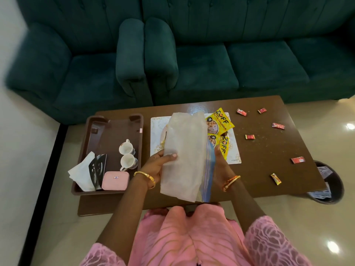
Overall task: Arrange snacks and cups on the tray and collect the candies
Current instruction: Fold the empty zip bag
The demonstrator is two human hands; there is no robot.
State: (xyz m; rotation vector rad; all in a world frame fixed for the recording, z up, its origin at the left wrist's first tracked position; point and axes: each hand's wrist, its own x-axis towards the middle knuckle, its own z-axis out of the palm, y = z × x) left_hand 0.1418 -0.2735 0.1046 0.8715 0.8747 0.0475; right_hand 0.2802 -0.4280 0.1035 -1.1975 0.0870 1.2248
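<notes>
Green sofa behind, brown table (259, 150) below: both hands, left (156, 167) and right (221, 166), grip the bag (185, 156) lengthwise over the table, candies (249, 137) scattered rightward, nearer the right hand.

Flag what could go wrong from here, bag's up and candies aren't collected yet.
1. The zip bag, held up by both hands, hides the plate; lowering it could nudge the yellow snack packets.
2. The candy near the table's front right edge could get swept off, perhaps into the bin.
</notes>
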